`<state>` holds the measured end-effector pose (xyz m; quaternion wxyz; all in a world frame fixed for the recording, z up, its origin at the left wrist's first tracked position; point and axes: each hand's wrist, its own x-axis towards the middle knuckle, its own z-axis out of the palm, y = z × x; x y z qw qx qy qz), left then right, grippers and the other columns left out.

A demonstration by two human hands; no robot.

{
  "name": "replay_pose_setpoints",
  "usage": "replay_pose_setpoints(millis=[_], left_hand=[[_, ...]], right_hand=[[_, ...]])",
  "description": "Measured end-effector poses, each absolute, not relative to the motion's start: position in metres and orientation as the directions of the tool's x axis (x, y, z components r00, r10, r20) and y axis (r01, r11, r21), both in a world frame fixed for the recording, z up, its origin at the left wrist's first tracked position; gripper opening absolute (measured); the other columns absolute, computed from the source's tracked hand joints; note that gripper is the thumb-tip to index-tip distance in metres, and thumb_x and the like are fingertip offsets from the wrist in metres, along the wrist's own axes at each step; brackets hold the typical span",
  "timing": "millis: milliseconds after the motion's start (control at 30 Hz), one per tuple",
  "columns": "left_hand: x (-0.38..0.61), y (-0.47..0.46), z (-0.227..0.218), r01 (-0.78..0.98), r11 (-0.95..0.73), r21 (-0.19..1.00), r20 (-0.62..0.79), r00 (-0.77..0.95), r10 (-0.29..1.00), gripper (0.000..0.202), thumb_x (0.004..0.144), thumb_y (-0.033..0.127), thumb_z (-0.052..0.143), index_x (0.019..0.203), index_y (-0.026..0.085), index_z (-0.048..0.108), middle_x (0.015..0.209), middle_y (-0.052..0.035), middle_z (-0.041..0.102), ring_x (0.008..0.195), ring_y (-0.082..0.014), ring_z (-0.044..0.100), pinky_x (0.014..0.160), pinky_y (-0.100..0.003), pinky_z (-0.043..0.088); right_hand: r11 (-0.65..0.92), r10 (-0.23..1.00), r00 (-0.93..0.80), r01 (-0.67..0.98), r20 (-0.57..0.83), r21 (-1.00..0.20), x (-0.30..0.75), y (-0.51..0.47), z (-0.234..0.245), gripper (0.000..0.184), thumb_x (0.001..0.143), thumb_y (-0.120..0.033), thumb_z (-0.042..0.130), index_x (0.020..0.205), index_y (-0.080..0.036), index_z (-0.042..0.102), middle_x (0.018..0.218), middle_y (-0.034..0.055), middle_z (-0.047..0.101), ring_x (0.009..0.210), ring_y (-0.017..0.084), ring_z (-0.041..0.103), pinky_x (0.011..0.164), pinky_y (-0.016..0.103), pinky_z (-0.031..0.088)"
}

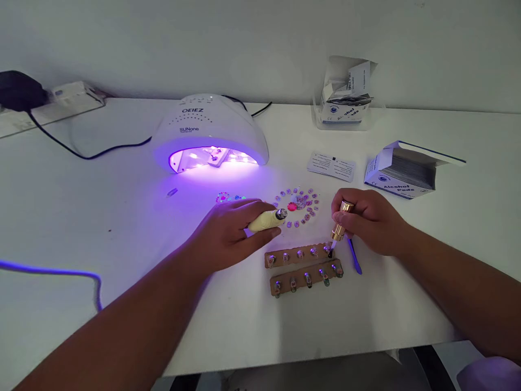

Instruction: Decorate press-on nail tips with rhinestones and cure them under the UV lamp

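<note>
My left hand [234,233] is closed around a pale yellow nail polish bottle [264,220], whose uncapped neck points right. Between the fingers of my right hand [370,220] is a gold-capped polish brush [341,221], tilted so its dark tip meets or hovers at the right end of the rear cardboard strip [280,259]; contact is hard to tell. Several small nail tips stand along that strip. A second cardboard strip [301,282] with more nail tips lies in front of it. Behind the strips, small decorated pieces [303,202] form a ring with a pinkish-red one inside.
A white nail lamp [211,122] glows purple at the back, with a small white block inside. Alcohol pad boxes [401,171] and a loose white packet [331,165] stand at the right. A blue stick [355,258] lies beside my right hand. Cables cross the left side.
</note>
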<state>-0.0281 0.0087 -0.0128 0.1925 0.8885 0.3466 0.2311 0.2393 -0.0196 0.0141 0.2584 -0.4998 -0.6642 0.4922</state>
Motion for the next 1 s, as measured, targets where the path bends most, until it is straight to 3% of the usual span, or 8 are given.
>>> replay_pose_setpoints(millis=[233,433,600,833,1000], left_hand=[[-0.027,0.009,-0.011,0.521,-0.685,0.509,0.286,0.649,0.706,0.021,0.087,0.036,0.057,0.093,0.017,0.063,0.077,-0.0006,0.068,0.061,-0.0111,0.06,0.057,-0.023,0.046],[-0.028,0.008,-0.01,0.528,-0.69,0.495,0.291,0.648,0.704,0.021,0.087,0.036,0.058,0.094,0.017,0.064,0.073,0.0001,0.066,0.058,-0.0108,0.058,0.055,-0.023,0.045],[-0.026,0.008,-0.009,0.519,-0.701,0.488,0.299,0.655,0.693,0.019,0.087,0.034,0.058,0.093,0.017,0.063,0.072,0.0007,0.065,0.058,-0.0103,0.057,0.055,-0.023,0.044],[-0.026,0.007,-0.007,0.529,-0.677,0.512,0.276,0.645,0.713,0.02,0.088,0.036,0.056,0.093,0.018,0.063,0.074,0.001,0.066,0.059,-0.0105,0.058,0.057,-0.023,0.045],[-0.027,0.008,-0.008,0.537,-0.657,0.53,0.251,0.641,0.726,0.02,0.087,0.037,0.056,0.095,0.02,0.062,0.076,0.0007,0.067,0.062,-0.0109,0.059,0.058,-0.023,0.047]], right_hand=[[0.029,0.953,-0.284,0.444,-0.11,-0.895,0.244,-0.013,0.01,0.011,0.082,-0.024,0.053,0.073,-0.019,0.053,0.052,-0.0055,0.051,0.046,0.009,0.048,0.044,0.022,0.033],[0.002,0.949,-0.3,0.321,-0.1,-0.947,0.246,-0.014,0.011,0.009,0.082,-0.023,0.053,0.074,-0.019,0.054,0.056,-0.0048,0.054,0.047,0.009,0.049,0.046,0.022,0.039],[0.046,0.926,-0.364,0.375,-0.101,-0.926,0.243,-0.016,0.011,0.012,0.083,-0.025,0.053,0.072,-0.019,0.053,0.053,-0.0054,0.05,0.047,0.008,0.048,0.045,0.022,0.034],[0.031,0.956,-0.281,0.38,-0.084,-0.925,0.247,-0.015,0.013,0.009,0.082,-0.023,0.053,0.074,-0.018,0.054,0.055,-0.0046,0.052,0.047,0.009,0.048,0.045,0.022,0.034],[0.089,0.909,-0.409,0.372,-0.078,-0.924,0.246,-0.025,0.024,0.01,0.079,-0.021,0.052,0.069,-0.019,0.052,0.053,-0.0055,0.05,0.046,0.008,0.042,0.045,0.021,0.031]])
